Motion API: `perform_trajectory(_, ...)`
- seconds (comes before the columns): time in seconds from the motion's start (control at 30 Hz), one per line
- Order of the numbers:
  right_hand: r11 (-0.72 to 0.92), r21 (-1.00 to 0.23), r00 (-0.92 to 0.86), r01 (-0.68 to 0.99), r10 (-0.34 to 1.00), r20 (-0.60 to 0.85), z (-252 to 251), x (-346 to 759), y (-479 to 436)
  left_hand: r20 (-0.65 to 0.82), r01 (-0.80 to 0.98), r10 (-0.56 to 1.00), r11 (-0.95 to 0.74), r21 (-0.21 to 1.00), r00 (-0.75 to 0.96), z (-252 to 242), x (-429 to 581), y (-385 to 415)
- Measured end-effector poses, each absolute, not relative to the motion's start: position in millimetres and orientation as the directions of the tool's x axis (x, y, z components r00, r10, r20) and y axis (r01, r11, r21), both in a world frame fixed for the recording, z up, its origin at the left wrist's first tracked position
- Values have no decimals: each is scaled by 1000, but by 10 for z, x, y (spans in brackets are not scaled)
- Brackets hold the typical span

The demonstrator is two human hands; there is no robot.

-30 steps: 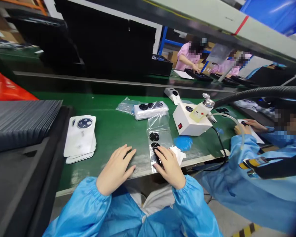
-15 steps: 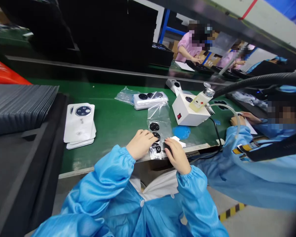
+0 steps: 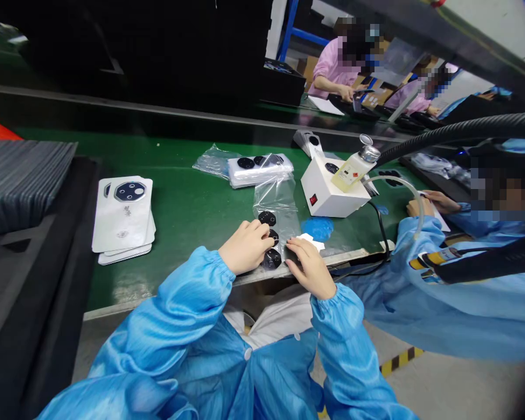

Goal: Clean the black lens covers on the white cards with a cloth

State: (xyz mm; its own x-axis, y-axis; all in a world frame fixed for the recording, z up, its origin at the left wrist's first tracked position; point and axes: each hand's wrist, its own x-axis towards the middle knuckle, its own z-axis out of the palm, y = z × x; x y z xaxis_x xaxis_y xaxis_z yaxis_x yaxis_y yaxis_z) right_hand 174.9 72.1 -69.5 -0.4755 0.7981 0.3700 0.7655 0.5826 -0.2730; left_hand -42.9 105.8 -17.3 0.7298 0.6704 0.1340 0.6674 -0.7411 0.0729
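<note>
Three black discs lie along clear film near the front edge of the green bench. The left hand bends over the middle disc, the right curves alongside; whether either grips, I cannot tell. Tugging the film could spill the nearest disc.

The person wears a bright blue smock of thin, shiny cloth that spreads across the bottom centre of the frame in soft creases. A round white button sits on its front, and a second pale button shows farther right. The left sleeve, at lower left, is long and loose, ending in a gathered cuff; the right sleeve, at lower right, matches it. White cloth shows at the lap, between the sleeves.
</note>
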Motion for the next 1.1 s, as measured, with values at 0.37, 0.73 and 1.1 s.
perform_trajectory(0.37, 648, -346, -459, 679, 742, 489, -585, 1576, 613, 227, 953, 945, -272, 137, 237, -291, -1366, 559)
perform_trajectory(0.73, 804, -472, -735, 362, 558, 386, -407, 354, 580, 211, 827, 800, 547, 131, -562, -363, -1844, 1028)
perform_trajectory(1.1, 797, -476, -785, 373, 544, 296, -451, 269, 569, 205, 847, 822, 515, 135, -532, -365, -1765, 929)
